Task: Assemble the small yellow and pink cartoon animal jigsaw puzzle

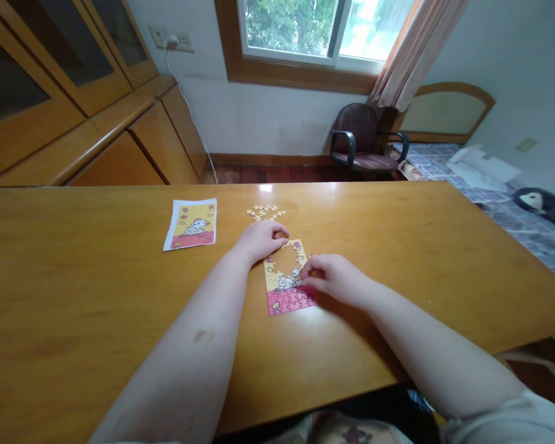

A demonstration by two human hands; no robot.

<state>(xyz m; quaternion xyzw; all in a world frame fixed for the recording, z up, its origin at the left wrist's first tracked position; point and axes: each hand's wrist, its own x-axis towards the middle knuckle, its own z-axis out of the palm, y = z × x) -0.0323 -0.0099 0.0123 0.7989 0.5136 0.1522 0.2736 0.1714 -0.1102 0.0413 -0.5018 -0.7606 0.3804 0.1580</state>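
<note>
A partly filled jigsaw puzzle lies flat on the table, pink at the near end and yellow along the sides, with a hole in its upper middle. My left hand rests at its upper left edge, fingers loosely bent, thumb apart from them and nothing visible between. At the puzzle's right side, my right hand pinches a small puzzle piece, whitish, by the hole; the fingertips partly hide it. Beyond my left hand lies a group of loose puzzle pieces, pale side up.
A printed reference picture of a white animal lies left on the wooden table. Past the far edge stand a cabinet and an armchair. A bed is at the right.
</note>
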